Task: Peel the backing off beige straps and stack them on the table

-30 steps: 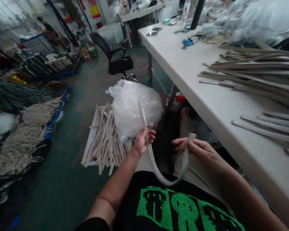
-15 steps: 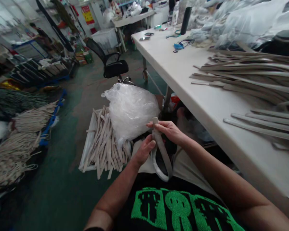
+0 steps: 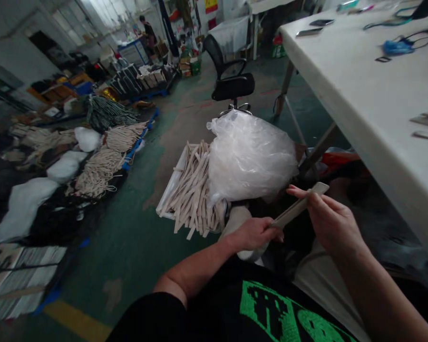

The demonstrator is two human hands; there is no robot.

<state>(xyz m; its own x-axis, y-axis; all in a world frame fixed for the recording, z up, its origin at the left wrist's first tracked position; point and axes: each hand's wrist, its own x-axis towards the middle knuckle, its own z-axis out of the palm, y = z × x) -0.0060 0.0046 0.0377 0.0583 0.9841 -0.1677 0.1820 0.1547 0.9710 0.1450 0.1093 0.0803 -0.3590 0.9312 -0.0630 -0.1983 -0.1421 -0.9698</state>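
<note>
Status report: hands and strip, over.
Left hand, right hand: each grip closed on beige strip. Strip slants between them, end showing past right grip. Translucent plastic bag just beyond.

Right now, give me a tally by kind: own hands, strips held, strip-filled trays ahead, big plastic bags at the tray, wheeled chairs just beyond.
Own hands (left hand, right hand): 2
Held strip: 1
Tray: 1
Big bag: 1
Chair: 1
Total: 6
</note>
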